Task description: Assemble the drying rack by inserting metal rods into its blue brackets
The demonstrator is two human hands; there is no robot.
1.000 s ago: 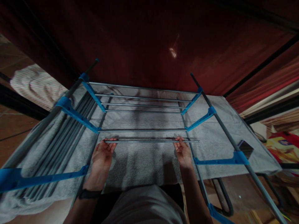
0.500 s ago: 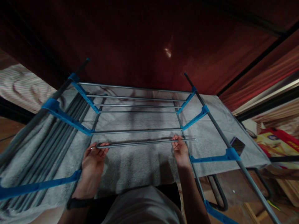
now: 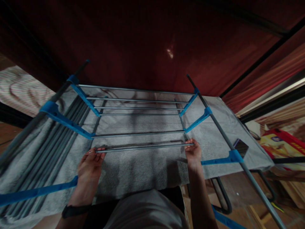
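Note:
A thin grey metal tube [image 3: 143, 147] lies level across both my hands. Its left end is in the fingers of my left hand [image 3: 91, 160], palm up. Near its right end, my right hand [image 3: 193, 151] grips it between thumb and fingers. Just beyond stands a rack frame of grey tubes with blue plastic brackets. One fitted crossbar [image 3: 138, 134] joins the left bracket [image 3: 66, 121] and the right bracket [image 3: 199, 120]. Several more crossbars span the far brackets. Close to my wrists are a near left bracket [image 3: 40, 191] and a near right bracket [image 3: 221, 159].
Several loose grey tubes [image 3: 51, 149] lie side by side at left on the grey cloth [image 3: 147, 168]. A phone [image 3: 241, 147] rests by the right upright. At far right is a red and yellow package [image 3: 281, 143]. A dark red curtain [image 3: 133, 44] hangs behind.
My right hand has slid outward to the right along the tube, towards its end. My left hand has shifted slightly left, still holding the other end.

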